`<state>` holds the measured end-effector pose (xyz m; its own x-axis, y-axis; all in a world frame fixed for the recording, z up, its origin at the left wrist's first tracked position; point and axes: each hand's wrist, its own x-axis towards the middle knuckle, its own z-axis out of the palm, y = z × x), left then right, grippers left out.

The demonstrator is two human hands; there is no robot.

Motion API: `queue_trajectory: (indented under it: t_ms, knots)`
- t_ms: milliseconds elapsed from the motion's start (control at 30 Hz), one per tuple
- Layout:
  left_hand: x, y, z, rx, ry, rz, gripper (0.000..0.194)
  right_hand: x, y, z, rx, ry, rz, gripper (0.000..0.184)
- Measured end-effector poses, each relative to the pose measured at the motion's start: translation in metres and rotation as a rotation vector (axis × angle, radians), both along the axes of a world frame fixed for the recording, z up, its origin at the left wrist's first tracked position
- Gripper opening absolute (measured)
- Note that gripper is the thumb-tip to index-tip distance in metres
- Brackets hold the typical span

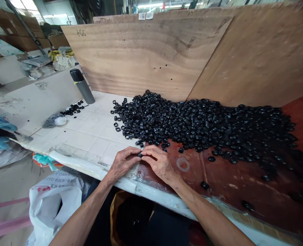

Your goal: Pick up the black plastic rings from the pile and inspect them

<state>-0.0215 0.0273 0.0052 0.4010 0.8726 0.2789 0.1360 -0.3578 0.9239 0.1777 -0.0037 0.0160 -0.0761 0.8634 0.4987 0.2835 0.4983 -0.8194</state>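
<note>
In the head view, the left hand point(122, 162) and right hand point(158, 163) grip narrowly, pinching one small black ring point(140, 155) between them at 6 o'clock; heaped black rings point(192, 124) spread from 12 to 3 o'clock across the white tiled bench top point(90, 136); a black-capped steel flask point(83, 87) stands at 10 o'clock.

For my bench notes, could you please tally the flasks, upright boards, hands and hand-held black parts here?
Flask: 1
Upright boards: 2
Hands: 2
Held black part: 1
Total: 6
</note>
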Motion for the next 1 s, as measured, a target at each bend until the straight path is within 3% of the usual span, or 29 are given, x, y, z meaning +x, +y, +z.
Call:
queue_trajectory:
  t_ms: [167,333,633,767,867,1000]
  knots:
    - [0.0004,-0.0001,0.0010,0.006,-0.011,-0.009,0.023,0.0001,0.0006,-0.0035,-0.014,-0.025,-0.018,0.012]
    - [0.0010,-0.0006,0.0048,0.076,0.010,-0.058,0.020,-0.0018,-0.0012,-0.0094,-0.130,-0.073,-0.069,0.029]
    - [-0.0012,-0.0008,-0.0010,0.040,-0.005,-0.044,0.019,0.0035,-0.0046,-0.0031,-0.103,-0.190,0.010,0.009]
    - [-0.0013,0.0002,-0.0020,0.102,0.011,-0.068,0.019,0.0029,-0.0024,-0.0063,-0.139,-0.270,-0.008,0.033]
    - [-0.0008,-0.0003,-0.0009,0.057,-0.012,-0.068,0.019,0.0017,-0.0023,-0.0083,-0.118,-0.293,-0.028,0.044]
    - [-0.0009,-0.0014,0.0004,-0.016,-0.043,-0.064,0.021,0.0009,-0.0029,-0.0046,-0.074,-0.204,-0.028,0.018]
